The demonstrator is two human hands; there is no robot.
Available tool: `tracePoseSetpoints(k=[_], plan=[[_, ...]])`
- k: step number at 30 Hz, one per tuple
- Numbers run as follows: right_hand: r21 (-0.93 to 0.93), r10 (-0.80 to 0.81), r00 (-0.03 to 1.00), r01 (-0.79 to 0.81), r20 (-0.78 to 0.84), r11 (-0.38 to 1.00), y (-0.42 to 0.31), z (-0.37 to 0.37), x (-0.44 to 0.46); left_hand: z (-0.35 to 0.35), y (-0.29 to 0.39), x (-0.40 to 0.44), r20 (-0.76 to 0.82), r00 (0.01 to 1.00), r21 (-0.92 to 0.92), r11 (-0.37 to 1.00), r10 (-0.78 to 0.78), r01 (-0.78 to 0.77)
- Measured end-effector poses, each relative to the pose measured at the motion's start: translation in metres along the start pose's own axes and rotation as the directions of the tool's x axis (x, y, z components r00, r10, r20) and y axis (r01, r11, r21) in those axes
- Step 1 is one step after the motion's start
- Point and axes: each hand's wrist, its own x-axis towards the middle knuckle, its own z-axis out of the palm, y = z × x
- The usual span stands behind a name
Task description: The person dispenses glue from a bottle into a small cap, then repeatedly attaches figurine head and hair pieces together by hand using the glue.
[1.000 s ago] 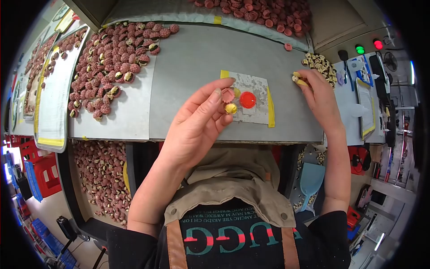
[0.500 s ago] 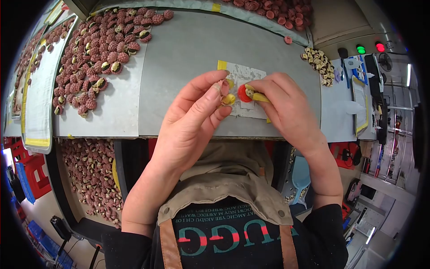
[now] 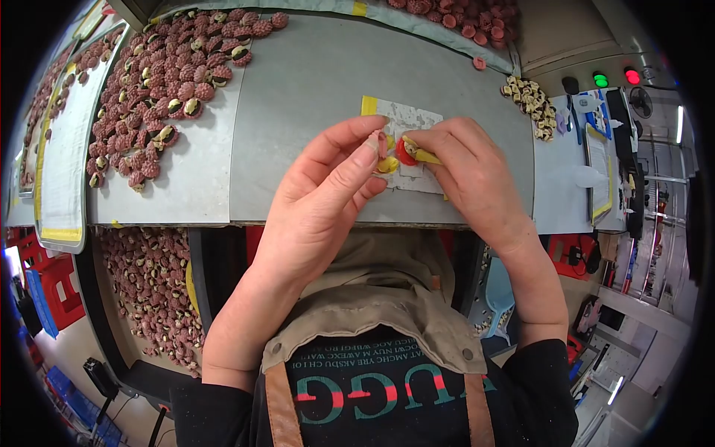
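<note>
Above a white mat [image 3: 406, 181], my left hand [image 3: 316, 175] pinches a pink bumpy shell [image 3: 383, 145] between thumb and fingers. Yellow covers, like finger cots, show by its fingertips. My right hand [image 3: 473, 164] faces it a short way to the right, fingers closed on a small cream-coloured piece [image 3: 411, 147]. A round red thing [image 3: 404, 152] sits at these fingertips, facing the shell; I cannot make out what it is. Another yellow cover [image 3: 427, 156] shows at the right fingers. The two hands are close but apart.
Pink bumpy shells with dark and cream insides [image 3: 149, 97] are spread at the left. Empty-looking pink shells [image 3: 477, 26] lie at the back. Cream-and-dark pieces [image 3: 530, 104] are heaped at the right. Below the table edge, a drawer [image 3: 149, 290] holds more shells; a blue dustpan [image 3: 499, 287] hangs right.
My left hand has shifted slightly right and the shell has turned more edge-on. My right hand has moved slightly left, bringing the red thing nearer the shell.
</note>
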Motion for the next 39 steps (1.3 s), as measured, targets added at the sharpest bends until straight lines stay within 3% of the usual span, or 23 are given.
tracePoseSetpoints(k=[3,5,8,11,14,17,20,23,26,29,32,35,39], plan=[[0.229,0.142,0.990,-0.141,0.013,0.963,0.005,-0.003,-0.005,0.001,0.000,0.001,0.013,1.000,0.011,1.000,-0.003,0.003],[0.460,0.292,0.955,-0.280,0.047,0.842,0.000,-0.006,-0.010,0.002,0.001,0.001,0.014,1.000,0.014,1.000,-0.020,0.020],[0.805,0.372,0.928,-0.191,-0.039,0.562,-0.010,0.001,-0.014,0.004,0.004,0.001,0.007,0.998,0.031,0.998,-0.063,0.063],[0.751,0.264,0.954,-0.072,-0.139,0.656,-0.019,0.001,-0.006,0.006,0.003,0.002,0.029,0.998,0.050,0.997,-0.063,0.061],[0.505,0.118,0.976,-0.009,-0.183,0.863,-0.020,-0.002,-0.001,0.003,0.000,0.002,0.044,0.998,0.058,0.997,-0.047,0.045],[0.343,-0.008,0.973,0.089,-0.231,0.935,-0.020,0.000,-0.001,0.000,-0.003,0.004,0.062,0.998,0.064,0.998,-0.032,0.028],[0.419,0.072,0.967,0.038,-0.244,0.907,-0.024,0.002,-0.004,0.003,-0.007,0.003,0.047,0.998,0.107,0.994,0.032,-0.037],[0.781,0.311,0.938,-0.076,-0.155,0.620,-0.024,0.018,-0.010,0.011,-0.012,-0.001,0.037,0.980,0.313,0.929,0.193,-0.195],[0.352,0.060,0.919,0.088,-0.389,0.932,-0.024,0.018,-0.012,0.011,-0.017,-0.001,0.056,0.974,0.367,0.903,0.220,-0.225],[0.265,0.030,0.929,0.074,-0.370,0.962,-0.022,0.020,-0.023,0.013,-0.010,-0.001,0.085,0.986,0.405,0.900,0.142,-0.164],[0.334,0.082,0.935,0.040,-0.344,0.942,-0.024,0.010,-0.029,0.013,-0.006,-0.003,0.073,0.997,0.358,0.933,0.005,-0.031],[0.501,0.111,0.972,0.009,-0.209,0.865,-0.021,0.007,-0.035,0.018,-0.001,-0.005,0.163,0.985,0.457,0.889,-0.046,-0.034],[0.588,0.161,0.971,-0.028,-0.176,0.808,-0.017,0.013,-0.044,0.030,-0.003,-0.007,0.109,0.993,0.434,0.901,-0.042,-0.009]])
